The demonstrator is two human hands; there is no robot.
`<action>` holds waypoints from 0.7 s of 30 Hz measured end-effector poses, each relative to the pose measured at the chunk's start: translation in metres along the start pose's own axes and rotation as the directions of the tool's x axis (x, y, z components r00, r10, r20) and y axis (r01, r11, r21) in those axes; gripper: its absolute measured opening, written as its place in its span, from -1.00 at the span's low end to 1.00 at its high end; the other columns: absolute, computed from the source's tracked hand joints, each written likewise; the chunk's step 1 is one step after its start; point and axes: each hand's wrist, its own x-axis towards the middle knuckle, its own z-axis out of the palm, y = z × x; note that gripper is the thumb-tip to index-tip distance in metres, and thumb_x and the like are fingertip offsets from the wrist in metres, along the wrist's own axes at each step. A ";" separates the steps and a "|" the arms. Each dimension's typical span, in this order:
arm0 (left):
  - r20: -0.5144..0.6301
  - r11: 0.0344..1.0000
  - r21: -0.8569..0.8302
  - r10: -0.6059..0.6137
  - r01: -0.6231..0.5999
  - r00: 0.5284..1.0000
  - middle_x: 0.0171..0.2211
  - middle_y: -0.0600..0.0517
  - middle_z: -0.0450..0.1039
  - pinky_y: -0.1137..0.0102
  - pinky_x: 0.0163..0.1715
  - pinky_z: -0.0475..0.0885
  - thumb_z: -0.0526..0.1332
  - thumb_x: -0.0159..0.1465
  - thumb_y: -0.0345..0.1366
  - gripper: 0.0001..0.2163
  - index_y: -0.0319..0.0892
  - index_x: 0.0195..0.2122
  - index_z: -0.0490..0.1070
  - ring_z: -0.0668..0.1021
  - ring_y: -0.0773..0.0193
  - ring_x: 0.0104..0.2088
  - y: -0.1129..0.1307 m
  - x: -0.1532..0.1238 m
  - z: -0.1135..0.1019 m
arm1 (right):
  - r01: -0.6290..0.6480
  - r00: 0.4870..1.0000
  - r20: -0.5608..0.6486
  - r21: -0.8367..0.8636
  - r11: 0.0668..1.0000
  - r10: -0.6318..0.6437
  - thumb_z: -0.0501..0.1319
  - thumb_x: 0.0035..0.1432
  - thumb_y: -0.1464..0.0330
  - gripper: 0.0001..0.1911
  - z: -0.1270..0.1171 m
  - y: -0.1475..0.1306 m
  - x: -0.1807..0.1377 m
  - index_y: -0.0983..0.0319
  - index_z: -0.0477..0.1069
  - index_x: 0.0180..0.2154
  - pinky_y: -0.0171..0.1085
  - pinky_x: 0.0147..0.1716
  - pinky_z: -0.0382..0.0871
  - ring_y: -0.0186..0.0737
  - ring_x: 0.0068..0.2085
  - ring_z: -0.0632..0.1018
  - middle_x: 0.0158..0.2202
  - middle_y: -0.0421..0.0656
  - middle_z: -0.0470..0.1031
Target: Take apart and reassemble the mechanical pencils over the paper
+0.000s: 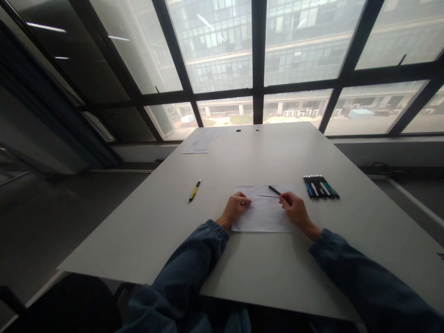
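The right hand (294,206) pinched a thin dark rod (268,196); the black pen (274,190) seemed apart, not yet joined up. Whether the left hand (235,207) held anything, I couldn't tell.

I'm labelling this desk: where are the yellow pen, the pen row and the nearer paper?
Yellow pen (194,191), head view: middle of its barrel.
Pen row (321,187), head view: a central pen.
Nearer paper (263,218), head view: bare lower part.

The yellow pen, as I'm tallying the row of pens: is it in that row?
No, the yellow pen lies by itself left of the white paper, while the row of pens lies right of the paper.
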 end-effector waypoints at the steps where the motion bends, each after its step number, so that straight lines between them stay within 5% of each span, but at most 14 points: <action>1: 0.007 1.000 0.017 0.008 -0.008 1.000 -0.34 0.01 0.49 0.46 -0.36 0.41 0.33 0.17 -0.44 -0.88 -0.15 -0.29 0.63 0.47 0.37 -0.42 -0.001 0.000 0.000 | 0.000 1.000 -0.002 0.001 1.000 0.000 0.18 0.17 0.25 -0.82 0.000 0.001 0.000 0.23 0.43 -0.35 -0.27 -0.45 0.34 -0.22 -0.47 0.48 -0.45 -0.13 0.52; 7: 0.002 1.000 0.015 0.026 -0.026 1.000 -0.33 0.02 0.48 0.46 -0.36 0.39 0.31 0.21 -0.41 -0.89 -0.14 -0.28 0.62 0.45 0.38 -0.43 -0.003 0.000 0.001 | -0.021 1.000 0.011 0.004 1.000 0.021 0.17 0.15 0.28 -0.85 0.000 0.003 0.003 0.23 0.43 -0.35 -0.26 -0.46 0.34 -0.22 -0.48 0.49 -0.45 -0.13 0.52; 21: -0.222 0.994 0.111 0.008 0.017 0.975 -0.24 0.00 0.55 0.28 -0.09 0.41 0.30 0.23 -0.33 -0.90 -0.09 -0.25 0.60 0.52 0.20 -0.20 0.005 0.001 -0.006 | 0.000 1.000 0.001 0.038 0.999 0.000 0.17 0.17 0.24 -0.80 -0.001 0.001 0.002 0.23 0.45 -0.33 -0.25 -0.45 0.36 -0.20 -0.46 0.49 -0.42 -0.11 0.54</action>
